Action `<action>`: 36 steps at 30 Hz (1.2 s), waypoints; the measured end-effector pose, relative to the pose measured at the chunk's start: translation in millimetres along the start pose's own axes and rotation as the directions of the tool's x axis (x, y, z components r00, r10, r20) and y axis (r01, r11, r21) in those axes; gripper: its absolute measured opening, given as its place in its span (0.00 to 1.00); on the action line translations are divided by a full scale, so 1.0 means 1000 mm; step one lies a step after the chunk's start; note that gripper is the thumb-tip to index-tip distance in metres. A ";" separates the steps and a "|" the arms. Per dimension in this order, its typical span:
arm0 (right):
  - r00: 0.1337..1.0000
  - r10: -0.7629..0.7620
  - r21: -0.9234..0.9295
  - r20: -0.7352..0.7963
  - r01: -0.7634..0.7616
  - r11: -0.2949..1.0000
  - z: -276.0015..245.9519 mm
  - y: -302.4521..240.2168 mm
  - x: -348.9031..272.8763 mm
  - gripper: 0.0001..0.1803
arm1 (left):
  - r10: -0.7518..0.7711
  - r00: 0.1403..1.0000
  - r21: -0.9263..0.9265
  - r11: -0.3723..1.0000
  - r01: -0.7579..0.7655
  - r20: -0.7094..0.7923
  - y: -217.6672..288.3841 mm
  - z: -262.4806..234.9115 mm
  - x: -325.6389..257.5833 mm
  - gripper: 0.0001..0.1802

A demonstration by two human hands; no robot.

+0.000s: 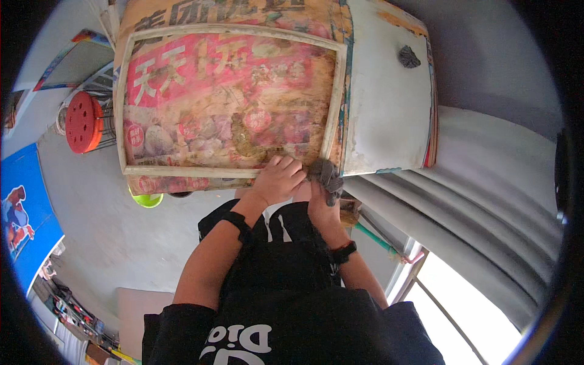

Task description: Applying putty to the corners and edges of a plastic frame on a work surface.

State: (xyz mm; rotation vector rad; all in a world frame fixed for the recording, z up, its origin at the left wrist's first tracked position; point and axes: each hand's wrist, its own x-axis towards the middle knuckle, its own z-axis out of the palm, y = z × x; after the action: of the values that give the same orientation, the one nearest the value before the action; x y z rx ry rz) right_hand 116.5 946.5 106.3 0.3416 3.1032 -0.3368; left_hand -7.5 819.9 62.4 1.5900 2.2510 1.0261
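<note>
A cream-coloured rectangular frame [231, 29] lies flat on a table covered with a worn, stained printed sheet [225, 79]. My left hand [280, 179] rests at the frame's near rail, its fingers curled over the rail. At the near right corner, my right hand [321, 198] is closed around a dark grey crumpled cloth [329, 177], pressed close to the frame; most of its fingers are hidden by the cloth. Whether the frame's opening holds a clear pane, I cannot tell.
A white board [389, 103] lies on the table's right side, bearing a second dark grey crumpled lump [409, 56]. To the left stands a red round stool [84, 121]. A green bowl [147, 199] shows below the table's near edge. Grey curtains [486, 201] hang at right.
</note>
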 end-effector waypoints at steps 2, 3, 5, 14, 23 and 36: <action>0.898 0.432 0.576 0.088 -0.399 0.713 0.000 0.007 0.027 0.18 | 0.027 0.999 0.039 0.999 -0.027 -0.016 0.000 0.000 0.002 0.07; 0.947 0.257 0.287 0.195 -0.306 0.908 -0.001 0.028 0.037 0.17 | 0.017 1.000 0.040 0.999 -0.016 -0.023 0.000 0.001 0.004 0.07; 0.881 0.360 0.244 0.309 -0.439 0.865 -0.007 0.032 0.064 0.17 | 0.033 0.996 0.029 0.999 -0.031 -0.080 -0.001 0.005 0.001 0.11; 0.995 0.087 0.141 0.056 -0.094 0.985 0.010 0.027 0.016 0.12 | 0.016 0.998 0.043 0.999 -0.013 -0.065 -0.002 0.009 -0.005 0.08; 0.896 0.199 -0.009 0.398 -0.213 0.977 0.009 0.027 -0.005 0.23 | 0.008 0.998 0.077 0.997 -0.002 -0.066 -0.002 0.010 -0.005 0.09; 0.975 0.086 0.211 0.202 -0.130 0.969 -0.012 0.026 0.012 0.08 | 0.000 0.995 0.031 1.000 0.003 -0.101 -0.001 0.012 -0.004 0.10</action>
State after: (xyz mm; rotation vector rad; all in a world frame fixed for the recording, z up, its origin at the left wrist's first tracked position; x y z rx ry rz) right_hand 110.7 976.5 112.0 0.4498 2.8488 -0.6753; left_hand -0.7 820.6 51.8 1.5824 2.3439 1.1005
